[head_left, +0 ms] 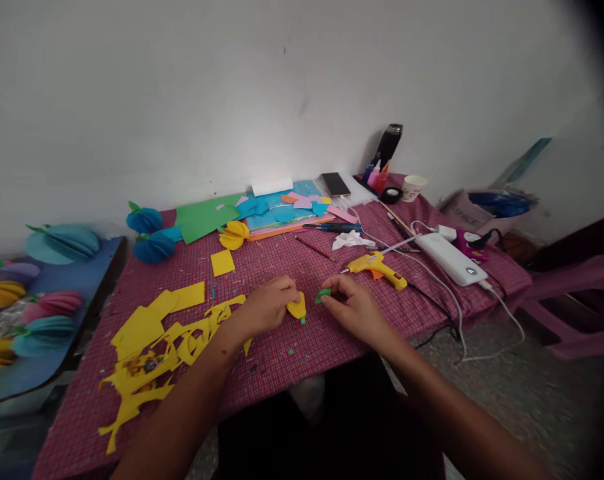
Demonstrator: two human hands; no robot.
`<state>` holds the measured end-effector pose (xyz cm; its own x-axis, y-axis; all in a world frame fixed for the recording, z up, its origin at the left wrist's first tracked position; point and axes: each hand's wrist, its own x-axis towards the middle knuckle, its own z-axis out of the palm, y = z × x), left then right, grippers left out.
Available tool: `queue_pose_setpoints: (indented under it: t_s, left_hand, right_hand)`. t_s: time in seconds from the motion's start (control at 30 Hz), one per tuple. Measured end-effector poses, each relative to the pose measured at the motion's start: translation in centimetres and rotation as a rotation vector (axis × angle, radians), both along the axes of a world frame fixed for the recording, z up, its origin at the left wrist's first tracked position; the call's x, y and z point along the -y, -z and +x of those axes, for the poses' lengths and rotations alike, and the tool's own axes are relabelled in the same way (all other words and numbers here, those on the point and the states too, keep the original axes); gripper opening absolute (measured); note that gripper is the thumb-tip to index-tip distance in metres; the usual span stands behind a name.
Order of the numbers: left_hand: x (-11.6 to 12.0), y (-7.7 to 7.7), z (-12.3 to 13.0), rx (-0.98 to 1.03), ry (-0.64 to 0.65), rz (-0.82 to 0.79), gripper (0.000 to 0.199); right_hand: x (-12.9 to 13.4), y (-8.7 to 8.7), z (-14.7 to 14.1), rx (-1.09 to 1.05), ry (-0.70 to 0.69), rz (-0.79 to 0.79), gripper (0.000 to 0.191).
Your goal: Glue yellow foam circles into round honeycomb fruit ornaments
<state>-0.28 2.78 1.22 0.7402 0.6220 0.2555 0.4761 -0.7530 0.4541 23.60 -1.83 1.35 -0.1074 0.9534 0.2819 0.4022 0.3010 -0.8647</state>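
Above the middle of the checked cloth, my left hand (272, 303) pinches a yellow paper piece (297, 307) with a small green tip at its lower end. Just to the right, my right hand (352, 303) holds a small green paper leaf (323, 295) between thumb and fingers. The two pieces are apart, with a narrow gap between them. Behind my right hand lies a yellow glue gun (377, 267), its nozzle pointing left. Left of my left forearm spread yellow paper scraps (187, 343).
The checked tablecloth (262, 373) covers the table. Blue paper fruits (155, 247), a yellow one (233, 235) and green paper (207, 217) sit at the back left. A white power bank (452, 259) with cables lies right, near a paper cup (413, 188) and a phone (335, 185).
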Motion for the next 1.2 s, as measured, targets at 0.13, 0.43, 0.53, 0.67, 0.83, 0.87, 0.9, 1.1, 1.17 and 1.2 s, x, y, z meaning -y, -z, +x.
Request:
queue_pose_setpoints:
  t_s: [0.13,0.43,0.53,0.67,0.83,0.87,0.9,1.1,1.17,1.2]
  left_hand:
    - [-0.2,-0.3,-0.6,-0.012,0.054,-0.076,0.041]
    - [0.3,-1.6,-1.0,-0.037,0.092,-0.09,0.024]
    - [0.2,-1.5,-1.0,-0.042,0.091,-0.075,0.019]
    - [0.2,-1.1,-1.1,-0.018,0.074,-0.049,0.02]
    - [0.2,-1.5,-1.0,0.02,0.054,-0.056,0.03]
    - [0.3,-1.8,-0.9,0.027,0.045,-0.063,0.031]
    - [0.5,-2.2,-0.9,0.027,0.031,-0.065,0.032]
    - [4.1,-4.5,-0.8,-0.104,-0.065,-0.052,0.015]
    - [5.6,-4.2,-0.8,-0.123,-0.1,-0.049,0.016]
    - [6.4,-3.9,-0.8,-0.128,-0.124,-0.044,0.016]
  right_hand:
    - [0.2,0.1,-0.3,0.084,0.031,0.073,0.007]
    - [1.7,1.5,-2.3,0.279,-0.066,0.282,0.015]
    - [2.2,1.8,-2.8,0.318,-0.084,0.34,0.018]
    - [2.7,2.1,-3.0,0.404,-0.089,0.403,0.017]
    - [3.5,1.9,-2.7,0.513,-0.169,0.389,0.017]
    - [3.7,1.8,-2.7,0.533,-0.189,0.371,0.017]
    - [3.8,1.6,-2.6,0.549,-0.205,0.353,0.019]
    - [4.7,0.7,-2.0,0.543,-0.282,0.282,0.03]
    - [5.1,0.8,-1.5,0.507,-0.262,0.288,0.026]
    - [5.3,0.8,-1.2,0.485,-0.24,0.29,0.023]
